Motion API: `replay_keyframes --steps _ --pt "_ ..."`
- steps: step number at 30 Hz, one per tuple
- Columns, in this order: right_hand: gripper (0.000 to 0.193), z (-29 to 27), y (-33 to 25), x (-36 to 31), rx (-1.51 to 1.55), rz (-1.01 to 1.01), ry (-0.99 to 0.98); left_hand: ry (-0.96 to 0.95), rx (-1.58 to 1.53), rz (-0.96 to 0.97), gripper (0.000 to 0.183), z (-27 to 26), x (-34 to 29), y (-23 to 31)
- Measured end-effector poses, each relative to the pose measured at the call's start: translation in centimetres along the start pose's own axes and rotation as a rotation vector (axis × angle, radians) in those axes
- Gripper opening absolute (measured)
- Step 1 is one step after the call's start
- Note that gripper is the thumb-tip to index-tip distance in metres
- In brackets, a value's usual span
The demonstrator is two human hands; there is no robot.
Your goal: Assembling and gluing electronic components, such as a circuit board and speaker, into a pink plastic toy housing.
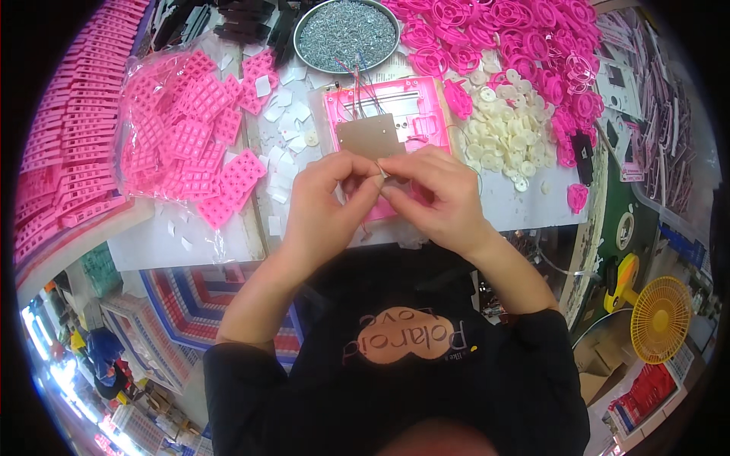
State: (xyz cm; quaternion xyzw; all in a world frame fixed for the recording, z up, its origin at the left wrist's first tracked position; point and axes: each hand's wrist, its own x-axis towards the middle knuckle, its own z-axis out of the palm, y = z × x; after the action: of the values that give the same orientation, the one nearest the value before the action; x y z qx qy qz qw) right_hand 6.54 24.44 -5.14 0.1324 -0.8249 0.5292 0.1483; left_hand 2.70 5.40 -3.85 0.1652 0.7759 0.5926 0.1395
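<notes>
My left hand [325, 199] and my right hand [443, 199] meet fingertip to fingertip over the near part of a pink plastic housing [431, 114]. Both are closed in a pinch on a small, thin, pale piece whose kind I cannot make out. Just beyond the fingers lies a flat brown board [368, 137], resting on the housing. Thin coloured wires [357, 97] rise from behind the board toward the far edge. My hands hide the near side of the housing.
Beyond the housing stands a round metal tray of small screws [346, 34]. Pink keypads [190, 137] lie bagged at left, with white paper squares [285, 171] beside them. White round plastic parts [506, 133] and pink ring-shaped parts [525, 38] are heaped at right. A yellow fan [660, 319] stands lower right.
</notes>
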Motion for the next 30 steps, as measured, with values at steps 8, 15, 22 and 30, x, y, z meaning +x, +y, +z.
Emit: replay_keyframes --steps 8,15,22,30 --pt "0.021 0.0 -0.6 -0.7 -0.053 0.033 0.051 -0.028 0.074 -0.059 0.007 0.0 -0.3 0.7" --pt "0.024 0.5 -0.2 -1.2 -0.205 -0.283 -0.049 -0.291 -0.316 -0.544 0.011 -2.9 1.7 0.3" --pt "0.028 0.6 0.4 -0.5 -0.337 -0.33 -0.109 -0.306 0.151 -0.062 0.014 -3.3 2.1 -0.2" --pt "0.017 1.3 0.7 -0.7 -0.456 -0.304 -0.2 -0.136 0.451 0.417 0.025 -2.3 1.1 -1.7"
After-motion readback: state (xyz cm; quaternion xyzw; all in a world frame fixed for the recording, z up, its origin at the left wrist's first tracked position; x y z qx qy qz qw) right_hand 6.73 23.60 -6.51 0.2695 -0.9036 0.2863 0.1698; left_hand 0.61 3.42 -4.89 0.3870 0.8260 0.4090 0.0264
